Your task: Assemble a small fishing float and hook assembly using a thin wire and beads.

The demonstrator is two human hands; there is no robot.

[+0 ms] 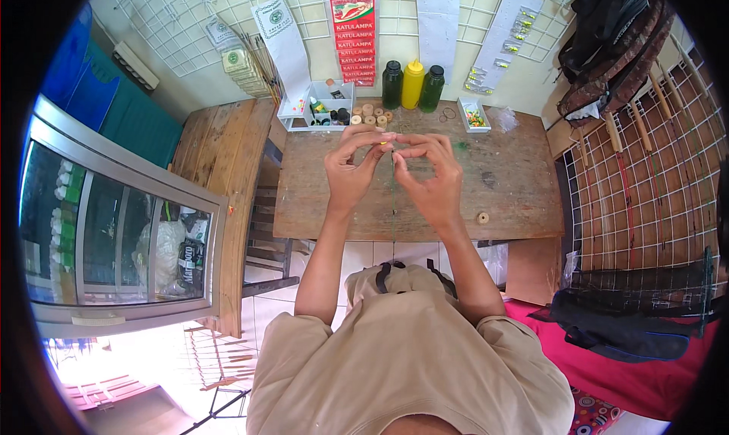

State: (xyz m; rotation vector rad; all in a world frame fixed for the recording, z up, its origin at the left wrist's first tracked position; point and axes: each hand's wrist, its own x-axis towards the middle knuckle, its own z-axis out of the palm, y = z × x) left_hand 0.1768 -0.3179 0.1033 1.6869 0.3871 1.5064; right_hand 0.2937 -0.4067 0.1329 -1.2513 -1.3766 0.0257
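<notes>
Both hands are raised over the near middle of the wooden table, fingertips almost meeting. My left hand pinches a small yellow piece, mostly covered by the fingers, so its exact kind does not show. Right beside it, the thumb and forefinger of my right hand close around the upper end of a thin green line. The line hangs straight down past the table's front edge, with a small dark bit partway along it. Whether the line joins the yellow piece is hidden by the fingers.
On the wooden table, several round wooden pieces lie by a white tray of small bottles. Dark bottles flank a yellow squeeze bottle. A small box of coloured bits stands right; one wooden disc lies near the front.
</notes>
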